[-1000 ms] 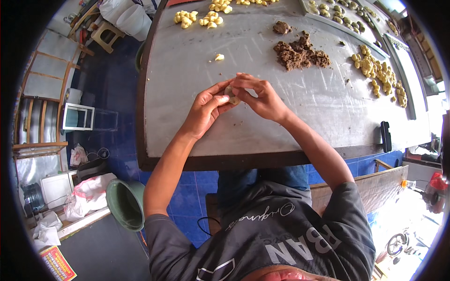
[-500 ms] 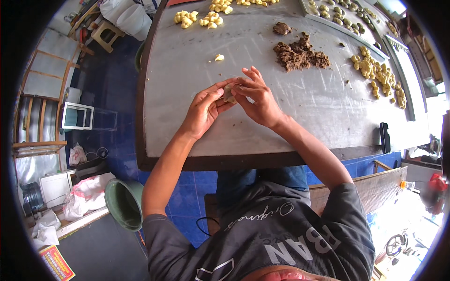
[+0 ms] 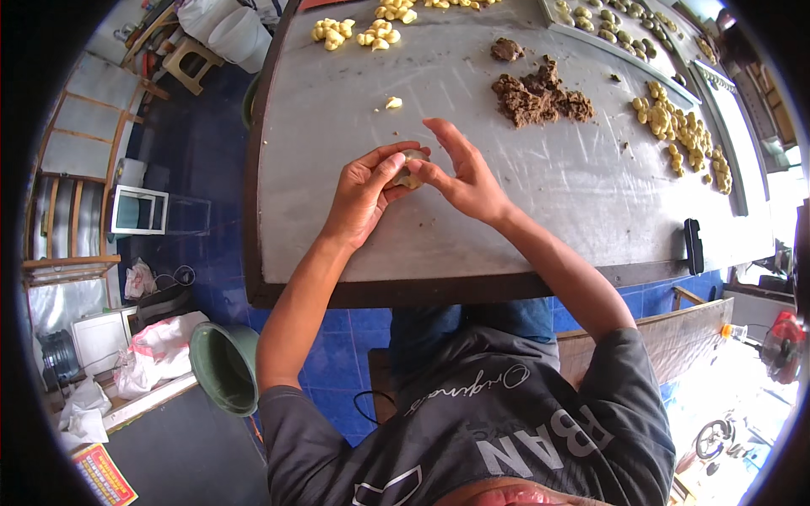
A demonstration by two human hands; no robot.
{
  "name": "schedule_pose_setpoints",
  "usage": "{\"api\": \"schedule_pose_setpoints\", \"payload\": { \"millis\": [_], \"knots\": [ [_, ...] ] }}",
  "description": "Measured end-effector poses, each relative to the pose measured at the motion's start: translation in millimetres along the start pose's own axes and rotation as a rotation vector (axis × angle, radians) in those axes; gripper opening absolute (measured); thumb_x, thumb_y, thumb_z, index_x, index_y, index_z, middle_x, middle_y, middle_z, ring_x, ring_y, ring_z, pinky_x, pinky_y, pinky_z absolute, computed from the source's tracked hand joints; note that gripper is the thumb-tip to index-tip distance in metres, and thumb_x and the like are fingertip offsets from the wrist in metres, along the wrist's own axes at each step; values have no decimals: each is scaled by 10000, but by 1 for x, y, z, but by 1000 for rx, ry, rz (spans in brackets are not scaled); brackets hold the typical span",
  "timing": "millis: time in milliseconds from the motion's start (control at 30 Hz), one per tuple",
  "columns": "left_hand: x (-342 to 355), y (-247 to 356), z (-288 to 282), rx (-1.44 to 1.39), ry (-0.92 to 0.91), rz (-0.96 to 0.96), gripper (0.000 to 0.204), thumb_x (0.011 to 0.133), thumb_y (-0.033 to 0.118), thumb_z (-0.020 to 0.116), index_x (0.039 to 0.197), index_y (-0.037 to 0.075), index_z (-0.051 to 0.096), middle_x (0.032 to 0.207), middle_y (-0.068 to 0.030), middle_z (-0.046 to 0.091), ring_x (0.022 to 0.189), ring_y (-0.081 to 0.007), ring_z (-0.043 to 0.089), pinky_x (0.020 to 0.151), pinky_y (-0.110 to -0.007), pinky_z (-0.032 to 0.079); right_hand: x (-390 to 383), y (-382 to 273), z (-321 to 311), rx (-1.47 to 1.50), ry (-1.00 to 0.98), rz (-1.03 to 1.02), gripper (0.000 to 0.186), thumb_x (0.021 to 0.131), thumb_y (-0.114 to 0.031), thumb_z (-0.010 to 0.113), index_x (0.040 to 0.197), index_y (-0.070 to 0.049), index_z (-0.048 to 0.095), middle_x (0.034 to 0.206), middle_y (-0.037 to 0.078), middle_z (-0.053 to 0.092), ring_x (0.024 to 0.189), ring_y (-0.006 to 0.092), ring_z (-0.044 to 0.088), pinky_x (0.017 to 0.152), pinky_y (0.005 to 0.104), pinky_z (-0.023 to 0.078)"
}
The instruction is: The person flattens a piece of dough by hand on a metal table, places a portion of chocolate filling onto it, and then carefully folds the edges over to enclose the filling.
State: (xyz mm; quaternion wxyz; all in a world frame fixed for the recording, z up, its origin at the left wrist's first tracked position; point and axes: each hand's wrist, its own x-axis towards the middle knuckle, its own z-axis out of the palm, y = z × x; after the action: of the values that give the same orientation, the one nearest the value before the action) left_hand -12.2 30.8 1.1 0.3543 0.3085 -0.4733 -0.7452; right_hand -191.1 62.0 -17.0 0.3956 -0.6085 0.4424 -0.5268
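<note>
My left hand (image 3: 364, 194) holds a small rounded grey-beige lump (image 3: 407, 175), apparently dough, between thumb and fingers, over the metal table (image 3: 329, 101). My right hand (image 3: 468, 185) is open at its right, with the thumb against the lump and the other fingers raised away from it. A small pale dough piece (image 3: 393, 103) lies beyond my hands. Farther right is a crumbly brown mass (image 3: 536, 97) with a smaller brown lump (image 3: 506, 51) behind it.
Clustered yellow dough pieces lie at the back left (image 3: 378, 35) and right (image 3: 688, 135). Trays (image 3: 607, 29) with small rounded pieces line the far right. A black object (image 3: 693, 246) rests at the near right edge. A green basin (image 3: 224, 368) stands left of the table.
My right fingers have lifted off the lump and spread upward, while that thumb stays against it. My left fingers remain wrapped around it.
</note>
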Motion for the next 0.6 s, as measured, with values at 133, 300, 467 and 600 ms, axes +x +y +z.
{"api": "schedule_pose_setpoints", "payload": {
  "millis": [133,300,467,600],
  "knots": [
    [0,1,3,-78,18,16,335,977,213,541,1223,-13,564,1152,-134,650,951,-149,669,822,-269,569,-1,6,-2,-11,-58,-67,688,816,-227,737,1364,15,399,1280,189,504,1228,296,489,1021,386,395],
    [1,-3,-4,-31,77,-1,285,963,197,573,1186,22,603,1086,-82,671,926,-137,668,812,-272,565,-3,1,-2,-246,-183,-220,713,776,-158,752,1369,11,393,1333,203,472,1291,372,418,1062,429,373],
    [0,3,-3,-205,9,-40,288,959,192,572,1195,28,598,1051,-75,671,917,-145,670,773,-269,569,-4,-2,0,-323,-160,-266,678,777,-137,752,1352,4,420,1321,194,481,1266,389,427,1054,443,381],
    [1,0,-2,-96,46,0,334,966,201,551,1234,3,559,1061,-108,659,928,-166,672,750,-237,575,-6,-3,1,-339,-143,-233,654,780,-130,752,1342,-10,439,1294,192,494,1248,385,438,1045,445,387]
  ]
}}
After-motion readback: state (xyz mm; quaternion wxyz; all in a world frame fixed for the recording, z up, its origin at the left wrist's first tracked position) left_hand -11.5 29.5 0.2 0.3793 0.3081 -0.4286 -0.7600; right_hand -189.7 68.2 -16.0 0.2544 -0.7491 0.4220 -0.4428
